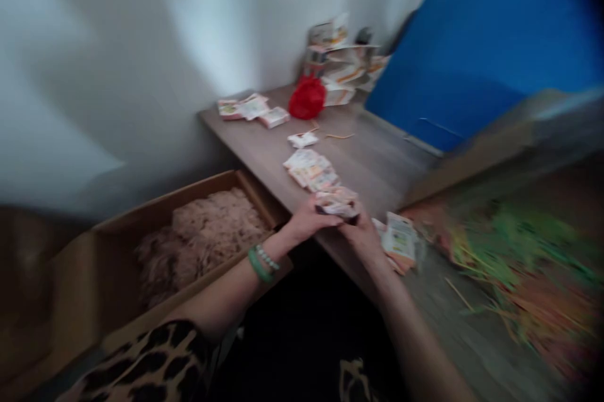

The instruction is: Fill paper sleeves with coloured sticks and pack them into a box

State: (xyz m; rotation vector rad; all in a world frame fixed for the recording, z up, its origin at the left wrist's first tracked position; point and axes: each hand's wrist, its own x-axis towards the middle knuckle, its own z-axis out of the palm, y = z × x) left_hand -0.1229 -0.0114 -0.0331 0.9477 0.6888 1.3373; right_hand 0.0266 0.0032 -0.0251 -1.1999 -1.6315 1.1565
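Note:
Both of my hands are at the near edge of the table, closed around a small bunch of white-and-orange printed packets (337, 199). My left hand (309, 221) grips its left side, with a green bangle and a beaded bracelet on that wrist. On the other side, my right hand (362, 232) has its fingers wrapped round the bunch. Just beyond lies a fanned pile of similar packets (309, 169), with a single white packet (302, 139) further back. More packets (400, 240) rest close to my right forearm. Motion blur hides the print.
A cardboard box (165, 204) of pinkish packets stands left of the table (363, 150). At the back are a red bag (307, 98), stacked packets (255, 107) and white-orange cartons (346, 68). A blue panel (491, 37) rises on the right, above green and orange strands (514, 251).

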